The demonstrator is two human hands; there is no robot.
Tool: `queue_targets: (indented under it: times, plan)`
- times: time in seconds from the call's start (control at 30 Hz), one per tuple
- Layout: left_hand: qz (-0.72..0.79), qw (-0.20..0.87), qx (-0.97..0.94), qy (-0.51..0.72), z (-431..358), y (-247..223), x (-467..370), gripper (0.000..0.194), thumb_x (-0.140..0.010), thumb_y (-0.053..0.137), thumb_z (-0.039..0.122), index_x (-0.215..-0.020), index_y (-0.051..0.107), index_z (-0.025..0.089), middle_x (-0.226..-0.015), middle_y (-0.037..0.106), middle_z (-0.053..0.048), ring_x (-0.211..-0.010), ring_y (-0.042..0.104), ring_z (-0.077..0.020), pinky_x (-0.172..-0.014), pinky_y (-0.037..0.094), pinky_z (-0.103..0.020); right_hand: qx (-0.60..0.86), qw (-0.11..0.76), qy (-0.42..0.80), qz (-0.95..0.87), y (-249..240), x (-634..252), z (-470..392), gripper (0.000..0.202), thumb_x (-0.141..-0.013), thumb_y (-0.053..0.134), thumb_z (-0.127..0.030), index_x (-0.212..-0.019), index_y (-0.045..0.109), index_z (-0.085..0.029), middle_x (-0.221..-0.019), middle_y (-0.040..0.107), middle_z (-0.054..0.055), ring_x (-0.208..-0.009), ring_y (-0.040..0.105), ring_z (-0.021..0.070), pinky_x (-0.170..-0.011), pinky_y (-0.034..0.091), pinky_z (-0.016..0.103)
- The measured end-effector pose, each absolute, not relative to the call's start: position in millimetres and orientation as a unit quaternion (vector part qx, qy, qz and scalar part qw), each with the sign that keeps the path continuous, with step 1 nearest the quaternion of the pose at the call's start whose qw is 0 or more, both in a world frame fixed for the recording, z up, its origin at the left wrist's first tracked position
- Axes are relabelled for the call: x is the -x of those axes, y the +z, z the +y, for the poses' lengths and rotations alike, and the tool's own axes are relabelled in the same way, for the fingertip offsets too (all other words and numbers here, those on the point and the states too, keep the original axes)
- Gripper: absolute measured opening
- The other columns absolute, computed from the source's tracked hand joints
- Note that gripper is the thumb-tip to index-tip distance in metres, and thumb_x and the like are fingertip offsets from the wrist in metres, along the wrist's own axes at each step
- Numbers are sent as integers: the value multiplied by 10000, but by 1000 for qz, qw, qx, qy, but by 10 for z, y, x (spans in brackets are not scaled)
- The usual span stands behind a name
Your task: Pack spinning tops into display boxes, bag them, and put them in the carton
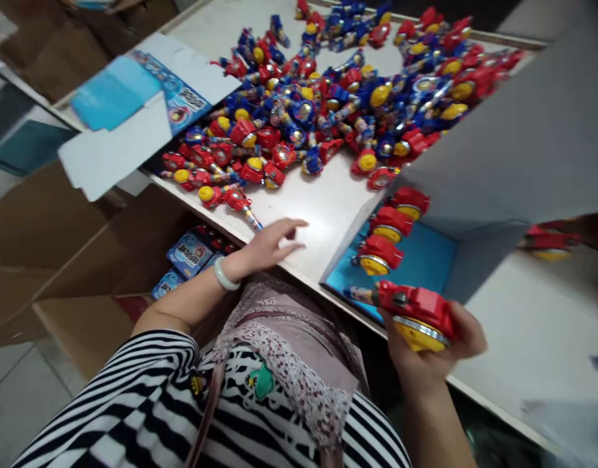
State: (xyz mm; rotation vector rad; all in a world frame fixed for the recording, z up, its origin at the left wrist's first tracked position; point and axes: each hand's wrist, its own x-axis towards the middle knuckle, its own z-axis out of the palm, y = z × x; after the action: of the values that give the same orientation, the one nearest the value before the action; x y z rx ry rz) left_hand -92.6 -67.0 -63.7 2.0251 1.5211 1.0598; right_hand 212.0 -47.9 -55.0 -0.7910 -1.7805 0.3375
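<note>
In my right hand [430, 361] is a red and yellow plastic toy [420, 312] with a silver ring and a printed stick-like end pointing left. It is held just in front of an open box [440, 253] with a blue inside, where several like toys [389, 224] lie in a row. My left hand [274, 244], thumb and fingers apart, is over the table's front edge and holds nothing. Close to its fingers, a single red toy [238, 200] lies with its printed stick toward me. Beyond is a big pile of red and blue toys [303, 110].
A flattened printed carton [118, 97] overhangs the white table [299, 195] at the left. Below it, an open brown cardboard box [84, 273] holds several blue printed boxes [189, 253]. Tall grey-white box flaps [513, 130] rise at the right, with another red toy [555, 244] behind them.
</note>
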Motion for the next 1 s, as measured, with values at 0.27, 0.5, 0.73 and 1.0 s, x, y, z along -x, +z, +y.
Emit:
queue_targets:
  times: [0.27,0.5,0.73,1.0]
  plan:
    - [797,101,-593,52,-816,-805,1686,346,-992,496,435,-1165,671,193,-992,708,-120,-961,655,-269,-812,493,-369,344,487,143,-790,-802,-2156,-373,631,-770,773,-265,-1314,456,-304,-1101,643,92,-924,702,280,-847,609,497]
    - [709,286,-449,463,-912,-1014,1442,317,-927,546,420,-1148,614,203,-916,614,-15,-771,585,-151,-749,528,-360,340,367,216,-838,-847,-2114,-496,659,-893,590,-172,-1481,333,-321,-1245,647,101,-1081,693,256,-930,596,491]
    - [632,165,-587,478,-656,-810,1065,222,-970,514,302,-1126,658,238,-1031,509,-53,-912,559,-163,-825,516,-343,405,407,287,-767,-154,-2680,-305,677,-889,716,-351,-1502,431,-339,-1234,678,78,-1113,685,244,-953,582,464]
    - [622,108,-770,88,-174,-969,908,312,-974,476,226,-1176,713,235,-1132,566,-151,-1032,548,-267,-874,510,-411,425,393,250,-776,-359,-2538,-125,277,-930,652,-302,-1202,694,-270,-1075,726,68,-901,713,198,-828,595,387]
